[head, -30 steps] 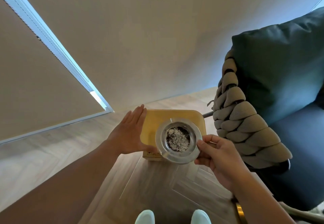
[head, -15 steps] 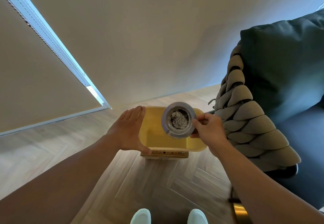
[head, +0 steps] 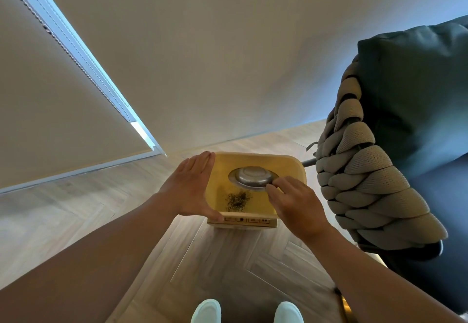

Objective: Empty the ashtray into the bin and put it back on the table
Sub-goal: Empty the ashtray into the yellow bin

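- One pale wall (head: 228, 57) fills the top of the view, with one window blind (head: 50, 120) down the left side.
- One wood floor (head: 63, 208) in a herringbone pattern runs underneath everything.
- One dark cushioned chair (head: 417, 95) sits at the right, its edge wrapped in thick braided beige rope (head: 359, 183).
- One yellow bin (head: 291, 168) stands on the floor just beside the chair, open at the top, a row of small printed symbols on its near face.
- Two arms reach in from below, and two white shoes (head: 206, 311) show at the bottom edge.
- Left hand (head: 190, 191) is flat against the bin's left wall, fingers straight and pressed together, thumb hooked over the near corner of the rim; it braces the bin rather than gripping it.
- Right hand (head: 296, 203) hangs over the bin's right side, fingers pinched on the rim of the ashtray.
- One metal ashtray (head: 250, 178) sits upside down over the bin's opening, domed underside facing up.
- One loose scatter of dark ash (head: 238, 200) shows below the ashtray, inside the bin.
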`<state>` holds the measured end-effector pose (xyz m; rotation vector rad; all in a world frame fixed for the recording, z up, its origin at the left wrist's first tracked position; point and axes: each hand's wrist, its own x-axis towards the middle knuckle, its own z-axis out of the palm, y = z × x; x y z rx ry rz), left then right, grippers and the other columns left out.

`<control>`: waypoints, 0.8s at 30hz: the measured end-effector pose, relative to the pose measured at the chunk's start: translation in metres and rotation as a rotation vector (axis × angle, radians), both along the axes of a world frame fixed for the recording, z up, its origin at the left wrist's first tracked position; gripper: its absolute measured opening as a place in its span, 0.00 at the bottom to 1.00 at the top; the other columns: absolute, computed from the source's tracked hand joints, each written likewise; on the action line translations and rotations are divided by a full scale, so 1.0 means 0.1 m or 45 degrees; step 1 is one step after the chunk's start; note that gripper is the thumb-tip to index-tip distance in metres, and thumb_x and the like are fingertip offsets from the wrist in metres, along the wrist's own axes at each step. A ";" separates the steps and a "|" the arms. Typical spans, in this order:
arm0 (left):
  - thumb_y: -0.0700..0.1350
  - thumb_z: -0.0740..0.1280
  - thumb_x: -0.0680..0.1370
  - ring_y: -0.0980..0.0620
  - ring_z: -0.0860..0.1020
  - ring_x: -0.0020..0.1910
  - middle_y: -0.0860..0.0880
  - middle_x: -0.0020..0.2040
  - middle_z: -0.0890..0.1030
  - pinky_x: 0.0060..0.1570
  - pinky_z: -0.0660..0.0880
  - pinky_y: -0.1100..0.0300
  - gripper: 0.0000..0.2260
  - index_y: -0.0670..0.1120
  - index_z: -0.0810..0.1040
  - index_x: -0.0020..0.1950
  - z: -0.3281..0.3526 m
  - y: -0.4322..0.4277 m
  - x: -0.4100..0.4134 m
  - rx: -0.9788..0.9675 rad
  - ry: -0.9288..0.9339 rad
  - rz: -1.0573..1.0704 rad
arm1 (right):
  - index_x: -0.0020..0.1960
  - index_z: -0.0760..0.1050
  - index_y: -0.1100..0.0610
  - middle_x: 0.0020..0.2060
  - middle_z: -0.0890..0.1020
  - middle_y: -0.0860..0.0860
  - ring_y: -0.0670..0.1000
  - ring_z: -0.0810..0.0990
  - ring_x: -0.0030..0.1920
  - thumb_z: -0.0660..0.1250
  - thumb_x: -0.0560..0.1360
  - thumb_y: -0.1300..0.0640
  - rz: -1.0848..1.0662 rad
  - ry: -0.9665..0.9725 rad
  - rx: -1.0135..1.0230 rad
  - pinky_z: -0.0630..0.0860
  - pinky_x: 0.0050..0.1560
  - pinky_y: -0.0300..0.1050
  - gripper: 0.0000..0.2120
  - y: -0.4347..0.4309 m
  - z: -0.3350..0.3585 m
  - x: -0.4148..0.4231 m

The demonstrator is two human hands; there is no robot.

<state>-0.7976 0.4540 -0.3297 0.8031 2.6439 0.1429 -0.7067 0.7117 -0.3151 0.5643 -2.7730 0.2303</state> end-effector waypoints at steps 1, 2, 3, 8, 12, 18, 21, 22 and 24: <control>0.81 0.65 0.54 0.45 0.50 0.78 0.46 0.80 0.48 0.76 0.51 0.50 0.68 0.45 0.39 0.79 0.00 0.00 0.00 0.000 -0.006 -0.001 | 0.45 0.81 0.62 0.37 0.82 0.57 0.56 0.81 0.37 0.76 0.67 0.67 -0.011 0.003 -0.010 0.78 0.33 0.46 0.08 0.01 0.00 0.01; 0.81 0.65 0.54 0.45 0.50 0.78 0.46 0.80 0.48 0.76 0.51 0.50 0.68 0.45 0.39 0.79 0.01 0.00 0.00 0.003 -0.010 -0.001 | 0.45 0.81 0.62 0.37 0.83 0.57 0.56 0.81 0.37 0.76 0.68 0.67 -0.025 0.003 -0.024 0.79 0.33 0.47 0.07 0.01 0.01 0.01; 0.80 0.66 0.54 0.46 0.50 0.78 0.46 0.80 0.48 0.76 0.51 0.49 0.68 0.45 0.39 0.79 0.01 0.01 0.00 0.007 -0.014 0.000 | 0.44 0.81 0.62 0.37 0.82 0.57 0.56 0.81 0.37 0.76 0.68 0.67 -0.038 0.003 -0.040 0.79 0.32 0.47 0.07 0.02 0.02 0.01; 0.80 0.66 0.54 0.45 0.48 0.79 0.46 0.80 0.46 0.76 0.49 0.51 0.68 0.45 0.38 0.79 0.02 0.03 0.01 -0.010 -0.027 0.018 | 0.41 0.79 0.61 0.33 0.80 0.55 0.55 0.78 0.33 0.76 0.68 0.69 -0.061 -0.062 -0.072 0.74 0.28 0.46 0.07 0.02 0.06 0.05; 0.80 0.66 0.53 0.45 0.49 0.78 0.46 0.80 0.47 0.75 0.50 0.51 0.68 0.45 0.38 0.79 0.03 0.03 0.01 -0.014 -0.022 0.024 | 0.40 0.78 0.60 0.31 0.78 0.54 0.53 0.74 0.30 0.77 0.64 0.71 -0.057 -0.116 -0.044 0.67 0.28 0.42 0.12 0.02 0.05 0.11; 0.81 0.65 0.53 0.45 0.49 0.78 0.47 0.80 0.47 0.75 0.50 0.51 0.68 0.46 0.38 0.79 0.02 0.03 0.01 -0.022 -0.016 0.025 | 0.41 0.79 0.61 0.30 0.79 0.54 0.54 0.75 0.28 0.78 0.58 0.73 -0.081 -0.162 -0.027 0.71 0.25 0.43 0.16 0.01 0.03 0.17; 0.81 0.65 0.53 0.45 0.48 0.78 0.47 0.80 0.46 0.75 0.49 0.51 0.68 0.46 0.38 0.78 0.02 0.03 0.02 -0.021 -0.027 0.029 | 0.42 0.80 0.60 0.30 0.80 0.53 0.53 0.75 0.27 0.80 0.57 0.71 -0.092 -0.217 -0.024 0.71 0.25 0.43 0.17 0.00 0.03 0.18; 0.81 0.65 0.53 0.45 0.48 0.78 0.47 0.80 0.46 0.75 0.49 0.51 0.68 0.46 0.38 0.78 0.02 0.03 0.02 -0.023 -0.030 0.031 | 0.43 0.80 0.60 0.29 0.79 0.53 0.53 0.75 0.27 0.79 0.57 0.71 -0.104 -0.237 -0.023 0.70 0.24 0.42 0.17 0.01 0.03 0.18; 0.81 0.65 0.53 0.45 0.48 0.79 0.47 0.80 0.45 0.75 0.49 0.51 0.69 0.46 0.38 0.79 0.03 0.04 0.01 -0.027 -0.033 0.036 | 0.43 0.80 0.60 0.28 0.78 0.53 0.52 0.72 0.26 0.78 0.61 0.71 -0.165 -0.286 -0.063 0.67 0.24 0.42 0.14 0.02 0.02 0.17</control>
